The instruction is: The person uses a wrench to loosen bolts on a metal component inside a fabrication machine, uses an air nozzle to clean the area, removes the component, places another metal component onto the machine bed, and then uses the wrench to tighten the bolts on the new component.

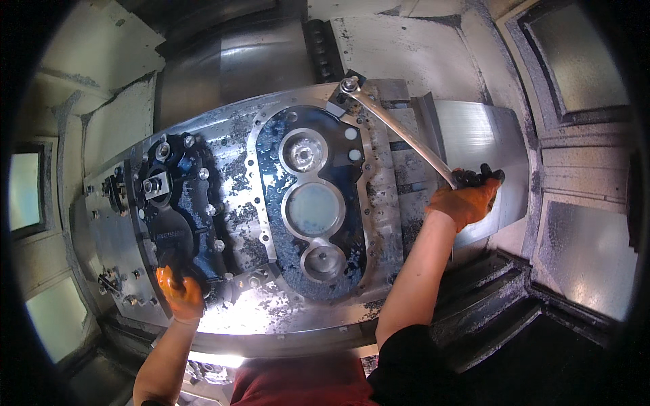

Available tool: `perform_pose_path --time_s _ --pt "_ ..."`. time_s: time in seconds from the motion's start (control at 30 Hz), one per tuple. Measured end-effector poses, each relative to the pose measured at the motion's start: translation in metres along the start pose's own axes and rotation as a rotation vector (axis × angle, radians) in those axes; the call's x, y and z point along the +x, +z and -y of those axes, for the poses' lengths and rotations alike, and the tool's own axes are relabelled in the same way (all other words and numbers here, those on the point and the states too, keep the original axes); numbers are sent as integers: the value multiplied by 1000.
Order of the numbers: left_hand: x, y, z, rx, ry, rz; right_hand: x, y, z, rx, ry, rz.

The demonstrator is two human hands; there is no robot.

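My right hand (467,197), in an orange and black work glove, is closed round the end of a long metal wrench (406,134). The wrench's far head sits on the nut of a clamp (349,85) at the upper edge of a machined metal housing (313,277). That housing has round bores and wet, chip-strewn recesses. On the left, my gloved left hand (180,292) rests at the lower part of a dark casting (175,227). Its black fingertips blend into the casting, so their grip is hard to make out.
Both parts lie on a metal fixture plate (230,323) scattered with chips. More clamps and bolts (116,193) stand at its left end. Pale machine walls (413,51) enclose the plate, with windows (575,61) at the sides. Dark stepped covers (481,298) lie at lower right.
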State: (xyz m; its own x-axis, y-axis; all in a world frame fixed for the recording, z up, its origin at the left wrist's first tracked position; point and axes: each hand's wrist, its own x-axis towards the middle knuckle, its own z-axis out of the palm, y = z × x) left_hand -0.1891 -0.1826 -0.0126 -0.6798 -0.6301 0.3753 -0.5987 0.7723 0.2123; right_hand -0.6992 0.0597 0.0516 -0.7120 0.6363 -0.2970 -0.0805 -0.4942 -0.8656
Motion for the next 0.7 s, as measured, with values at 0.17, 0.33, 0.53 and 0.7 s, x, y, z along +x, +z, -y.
perform_pose_path --time_s 0.17,0.33,0.53,0.7 --pt "1 -5 -3 -19 -22 74 0 -2 0 -20 -33 58" --pt "4 -3 -2 17 56 27 29 12 7 -98 34 268" --pt "1 -7 -8 38 -92 91 50 47 1 -133 62 424" --pt "-22 9 15 -122 14 -74 140 193 -54 -164 334 771"
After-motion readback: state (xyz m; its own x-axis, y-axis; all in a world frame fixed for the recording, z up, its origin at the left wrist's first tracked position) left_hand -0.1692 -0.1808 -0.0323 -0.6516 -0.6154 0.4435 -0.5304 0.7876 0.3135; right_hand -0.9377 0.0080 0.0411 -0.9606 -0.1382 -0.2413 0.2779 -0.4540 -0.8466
